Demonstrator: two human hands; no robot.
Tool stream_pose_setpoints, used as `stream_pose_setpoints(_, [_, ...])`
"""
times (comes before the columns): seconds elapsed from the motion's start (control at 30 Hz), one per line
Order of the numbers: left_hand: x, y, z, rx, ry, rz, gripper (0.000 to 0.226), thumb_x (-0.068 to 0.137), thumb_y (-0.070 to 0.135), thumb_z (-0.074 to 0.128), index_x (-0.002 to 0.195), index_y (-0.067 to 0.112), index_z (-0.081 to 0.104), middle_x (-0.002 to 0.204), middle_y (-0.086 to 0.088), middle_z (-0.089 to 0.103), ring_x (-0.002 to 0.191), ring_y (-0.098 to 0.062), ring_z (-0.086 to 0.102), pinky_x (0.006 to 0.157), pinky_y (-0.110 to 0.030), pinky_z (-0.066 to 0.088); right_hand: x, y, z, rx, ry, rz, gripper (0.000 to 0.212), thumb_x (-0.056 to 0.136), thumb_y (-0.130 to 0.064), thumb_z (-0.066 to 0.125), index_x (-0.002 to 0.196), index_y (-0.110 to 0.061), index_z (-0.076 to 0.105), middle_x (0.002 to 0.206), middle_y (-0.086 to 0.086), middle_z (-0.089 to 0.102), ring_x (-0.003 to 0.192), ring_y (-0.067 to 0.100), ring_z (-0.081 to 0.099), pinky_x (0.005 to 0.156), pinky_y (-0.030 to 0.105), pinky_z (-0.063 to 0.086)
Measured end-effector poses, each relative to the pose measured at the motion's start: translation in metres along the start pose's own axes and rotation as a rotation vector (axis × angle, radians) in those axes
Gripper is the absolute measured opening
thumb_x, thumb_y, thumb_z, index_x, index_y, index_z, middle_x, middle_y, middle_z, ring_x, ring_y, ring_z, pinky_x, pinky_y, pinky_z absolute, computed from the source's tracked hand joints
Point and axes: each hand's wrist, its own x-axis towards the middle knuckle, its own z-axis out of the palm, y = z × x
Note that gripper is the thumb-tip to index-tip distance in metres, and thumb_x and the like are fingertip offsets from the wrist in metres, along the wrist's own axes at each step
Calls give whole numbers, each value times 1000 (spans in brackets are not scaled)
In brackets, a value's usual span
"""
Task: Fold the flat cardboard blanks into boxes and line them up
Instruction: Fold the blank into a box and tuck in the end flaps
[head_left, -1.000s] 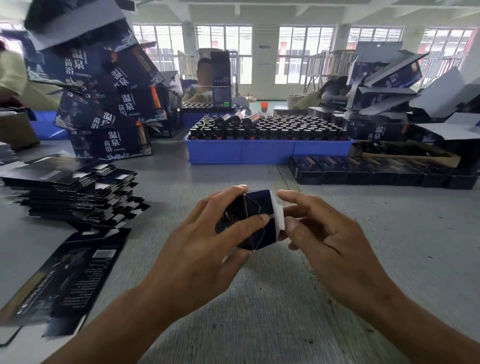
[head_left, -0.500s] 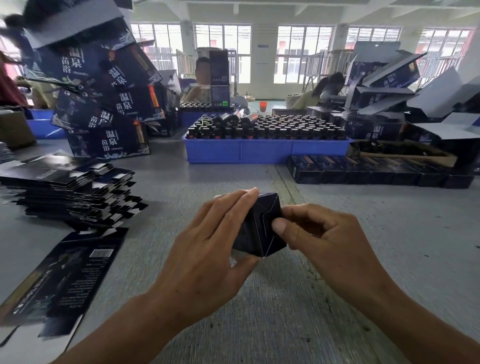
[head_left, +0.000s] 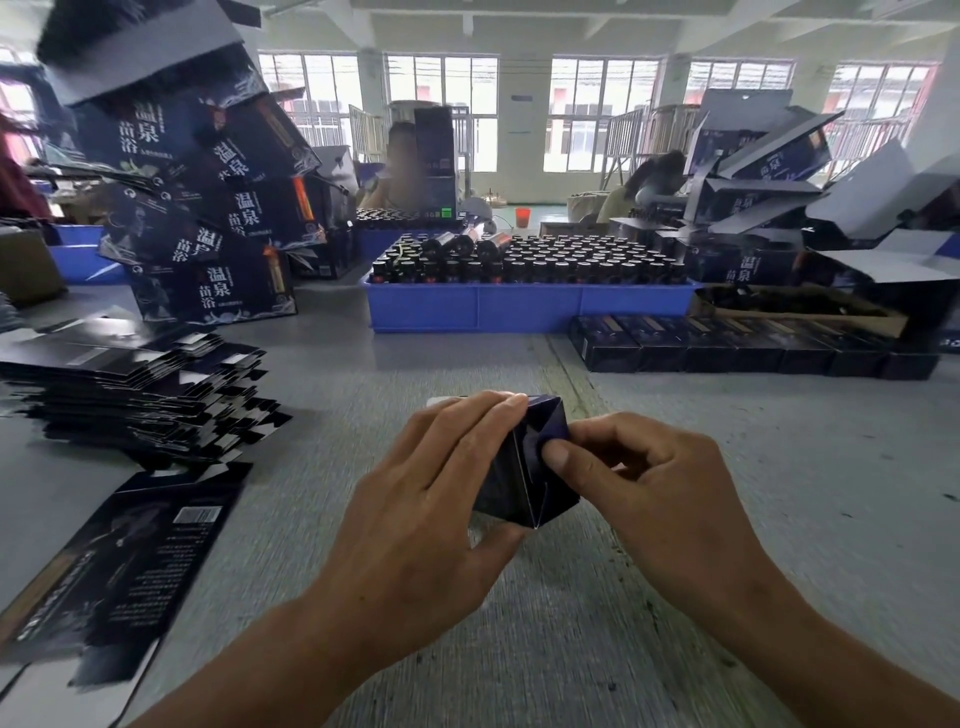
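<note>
head view: a small dark-blue cardboard box (head_left: 519, 478) is held just above the grey table (head_left: 779, 467), low in the middle of the frame, one square end turned toward the camera and one corner of that end pointing down; its long axis runs away from the viewer, mostly hidden behind the fingers. the left hand (head_left: 431, 499) wraps the box from the left, fingers curled over its top edge and thumb tucked under its lower side. the right hand (head_left: 639, 483) sits at the right, fingers curled in, thumb pressing a flap on the near end. both forearms come up from the bottom corners. the box is smooth and matte, with pale creases along its folds; the table surface has a fine woven texture. to the left lies a stack of flat blanks (head_left: 135, 395), glossy and notched, with one loose blank (head_left: 130, 561) nearer. farther back stand a blue tray (head_left: 524, 309) of dark bottles and a row of finished boxes (head_left: 737, 348).
</note>
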Motion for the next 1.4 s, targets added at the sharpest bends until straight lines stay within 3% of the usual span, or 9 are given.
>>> stream_pose_setpoints(0.23, [1,2,1,-10,0,9,79,80,44,61,149,16,34,145,7,39,130,-13,44,112,-5,20,-1,-2,2,-107,74,-44,8,83,-40,68,89,-45,67,84,-20,70,84,-1,67,71,13,53])
stream_pose_setpoints(0.4, [2,3,1,8,10,21,81,80,44,63,149,16,33,144,7,39,129,-13,44,110,-13,22,0,-1,1,-162,90,-53,7,84,-40,67,91,-41,67,84,-23,67,86,-5,65,70,9,50])
stream_pose_setpoints(0.5, [1,1,1,-1,18,21,80,82,46,59,151,16,30,145,7,38,130,-12,43,112,-9,21,1,-1,-2,-79,37,-10,14,79,-50,67,90,-42,70,85,-21,70,86,-2,67,70,11,51])
stream_pose_setpoints(0.57, [0,1,0,-1,27,25,80,82,47,56,151,17,29,146,8,37,131,-12,43,111,-15,28,2,-1,-4,7,-3,37,25,75,-57,64,91,-39,72,87,-22,72,84,1,69,69,16,54])
stream_pose_setpoints(0.83, [0,-1,-1,-20,44,28,81,82,48,56,152,18,28,145,8,39,130,-13,45,106,-18,30,5,-1,-11,182,-82,107,24,76,-44,69,90,-25,76,81,-6,75,65,6,69,61,18,55])
stream_pose_setpoints(1.07, [1,-1,2,14,40,78,82,82,48,59,153,19,28,145,9,41,130,-13,45,100,-20,40,1,-2,-2,-286,42,-45,20,84,-44,64,92,-29,75,81,-19,68,83,1,65,67,16,52])
stream_pose_setpoints(1.2, [2,-1,-1,-15,46,13,83,81,51,57,153,19,28,144,10,40,127,-10,44,100,-11,28,5,-3,-8,16,-52,64,10,85,-43,68,90,-36,74,84,-19,73,76,2,69,65,16,55])
stream_pose_setpoints(1.3, [1,-2,0,-37,63,1,82,81,52,57,152,19,30,144,11,40,127,-11,46,100,-14,31,5,-1,-11,106,-68,86,22,80,-48,66,95,-35,74,87,-16,75,73,2,70,61,16,54])
stream_pose_setpoints(1.4, [1,-5,2,-38,79,57,80,84,46,59,153,18,29,149,10,41,135,-12,43,105,-27,43,3,2,-9,72,-124,98,49,77,-65,74,121,-45,63,105,-27,68,90,-2,70,70,15,56])
